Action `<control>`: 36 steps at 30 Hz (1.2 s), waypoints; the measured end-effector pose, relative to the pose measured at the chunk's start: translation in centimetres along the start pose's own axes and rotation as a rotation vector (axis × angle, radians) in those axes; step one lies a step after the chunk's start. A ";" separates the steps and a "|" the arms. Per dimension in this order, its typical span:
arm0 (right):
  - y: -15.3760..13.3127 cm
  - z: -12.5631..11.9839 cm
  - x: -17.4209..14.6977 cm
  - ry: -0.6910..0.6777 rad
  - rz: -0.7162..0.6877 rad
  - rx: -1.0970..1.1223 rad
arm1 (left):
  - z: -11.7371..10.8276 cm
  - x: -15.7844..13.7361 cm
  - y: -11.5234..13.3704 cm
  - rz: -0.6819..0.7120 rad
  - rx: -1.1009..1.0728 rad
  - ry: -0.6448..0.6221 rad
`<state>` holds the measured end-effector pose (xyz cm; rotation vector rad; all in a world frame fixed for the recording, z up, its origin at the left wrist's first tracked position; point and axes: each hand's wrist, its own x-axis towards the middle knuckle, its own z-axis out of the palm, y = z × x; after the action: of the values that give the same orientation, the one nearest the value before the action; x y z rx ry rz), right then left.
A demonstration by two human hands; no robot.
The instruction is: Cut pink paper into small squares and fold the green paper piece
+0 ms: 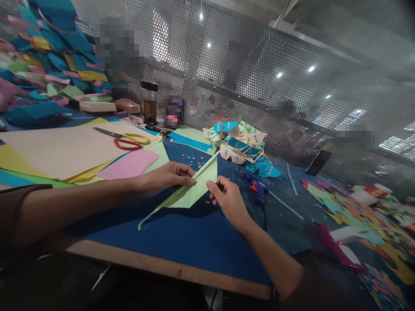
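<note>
Over the blue table, a folded sheet of pale green paper [191,194] is held between both hands. One long edge of it is rolled into a thin tube, whose narrow end points down to the left. My left hand [173,176] pinches the sheet along the rolled edge. At the right-hand side of the sheet, the thumb and fingers of my right hand [227,196] are closed on it. To the right of that hand lies a blue glue gun [258,190] with an orange trigger. Scissors [126,140] with red and yellow handles rest on stacked paper to the left.
Coloured paper sheets [65,151] cover the left of the table. Folded paper pieces with printed squares [240,142] are heaped behind. A lidded jar [149,103] and a phone [319,163] stand near the perforated metal screen [227,65]. Glue sticks [285,205] and cut paper lie right.
</note>
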<state>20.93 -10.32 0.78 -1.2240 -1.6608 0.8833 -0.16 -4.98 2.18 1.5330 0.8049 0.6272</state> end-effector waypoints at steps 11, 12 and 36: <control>-1.3 -1.2 -0.8 0.333 -0.326 -0.392 | -1.4 3.0 0.1 0.069 0.438 -0.129; -1.3 -1.0 -0.8 0.277 -0.356 -0.419 | -1.2 3.0 0.0 0.099 0.469 -0.154; 0.8 0.6 -0.7 -0.163 -0.270 -0.735 | -0.1 2.0 -0.8 0.489 0.801 -0.183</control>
<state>20.79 -10.82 -0.36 -1.3622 -2.3263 0.1941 0.87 -3.30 1.24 2.5270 0.5561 0.5199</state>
